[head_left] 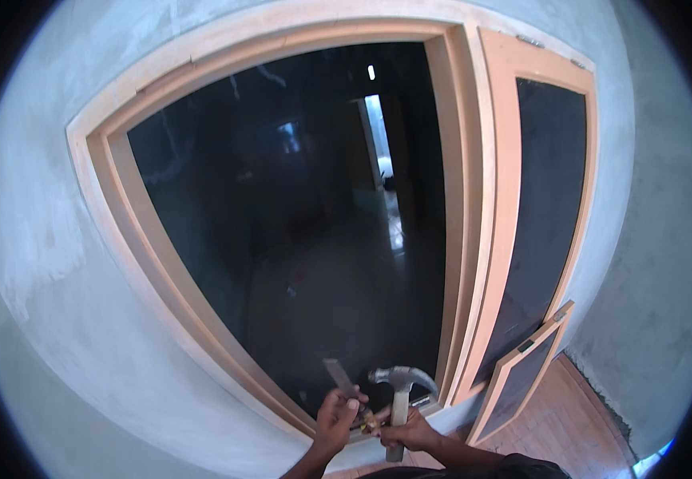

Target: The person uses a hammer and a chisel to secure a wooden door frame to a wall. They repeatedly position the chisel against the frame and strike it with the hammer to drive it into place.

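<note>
My left hand [336,417], low in the middle of the head view, is closed round a chisel [336,374]. Its flat grey blade points up and to the left, and its yellowish-brown handle end lies close to my right hand. A claw hammer [399,403] stands upright in my right hand [416,433], its metal head above the fingers and its pale handle running down past them. Beside the hammer a short shiny metal piece shows, too small to name. Both hands are close together in front of the wooden door frame's [473,239] lower part.
Dark space fills the framed opening. At its right is a narrow wooden-framed panel with dark glass [549,160]. A smaller framed panel [513,383] leans below it on the reddish tiled floor [577,423]. Grey plastered walls [50,239] surround the frame.
</note>
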Demonstrator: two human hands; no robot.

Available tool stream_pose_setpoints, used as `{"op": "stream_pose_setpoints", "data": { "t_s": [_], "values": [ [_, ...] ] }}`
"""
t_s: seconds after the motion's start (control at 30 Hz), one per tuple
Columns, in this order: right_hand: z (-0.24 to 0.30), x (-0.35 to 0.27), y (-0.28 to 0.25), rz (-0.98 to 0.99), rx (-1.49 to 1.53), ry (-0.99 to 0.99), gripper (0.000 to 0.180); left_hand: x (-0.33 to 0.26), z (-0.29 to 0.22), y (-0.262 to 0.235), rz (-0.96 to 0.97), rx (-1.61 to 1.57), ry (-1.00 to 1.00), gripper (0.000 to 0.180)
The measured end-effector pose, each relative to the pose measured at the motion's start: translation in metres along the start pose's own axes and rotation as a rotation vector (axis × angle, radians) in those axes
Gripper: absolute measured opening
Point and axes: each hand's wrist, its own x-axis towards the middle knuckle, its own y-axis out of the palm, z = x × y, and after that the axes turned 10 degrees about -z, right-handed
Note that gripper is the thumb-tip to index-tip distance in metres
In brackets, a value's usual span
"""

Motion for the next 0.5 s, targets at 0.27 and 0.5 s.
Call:
{"op": "stream_pose_setpoints", "data": {
  "t_s": [0.27, 0.5],
  "values": [
    [0.032, -0.002, 0.024, 0.049, -0.173, -0.065, 0.035, 0.014, -0.027, -0.034, -0.291, 0.128, 0.273, 0.025],
    [0.055, 0.025, -0.033, -0.204, -0.353, -0.351, 0.030, 0.049, -0.091, -0.104, -0.573, 0.651, 0.665, 0.018]
  ]
}}
